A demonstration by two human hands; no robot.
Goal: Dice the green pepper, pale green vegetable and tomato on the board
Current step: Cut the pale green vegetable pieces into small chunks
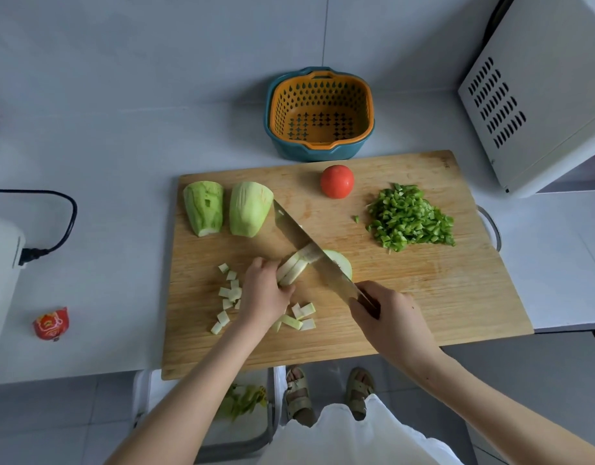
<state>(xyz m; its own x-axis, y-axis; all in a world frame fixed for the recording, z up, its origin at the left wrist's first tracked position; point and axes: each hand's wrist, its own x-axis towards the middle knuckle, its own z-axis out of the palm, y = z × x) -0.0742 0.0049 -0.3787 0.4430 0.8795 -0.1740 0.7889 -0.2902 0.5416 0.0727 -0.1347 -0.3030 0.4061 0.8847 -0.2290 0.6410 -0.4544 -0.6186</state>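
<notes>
Your left hand (264, 290) rests on the board (423, 297), fingers curled over the cut strips (291, 270) of the pale green vegetable and holding them together. Your right hand (383, 313) grips the handle of the knife (306, 246). The blade runs diagonally away from that hand, up and to the left, and lies across the strips and across the rounded piece (343, 263) just right of them.

Locate the other items as follows, from left to right:

1. Far left of your left hand, off the board, a red packet (51, 323) lies on the counter (121, 156) beside a white appliance (0, 263) with a black cable (68, 223) plugged into it.
2. Just left of your left hand, diced cubes (229, 297) lie scattered on the board. A few more lie between your two wrists.
3. Beyond your left hand, near the far left corner of the board, two large peeled pieces (203, 208) lie side by side, close but apart. The blade tip ends just beside the right-hand one.
4. Beyond the gap between your hands, the whole tomato (337, 181) sits near the far edge of the board.
5. Behind the tomato, off the board, an orange strainer basket (319, 112) is nested in a teal bowl (289, 152).
6. Beyond your right hand and slightly to its right, the diced green pepper (410, 218) forms one heap on the board.
7. Far right, a vented white box (541, 95) stands on the counter.
</notes>
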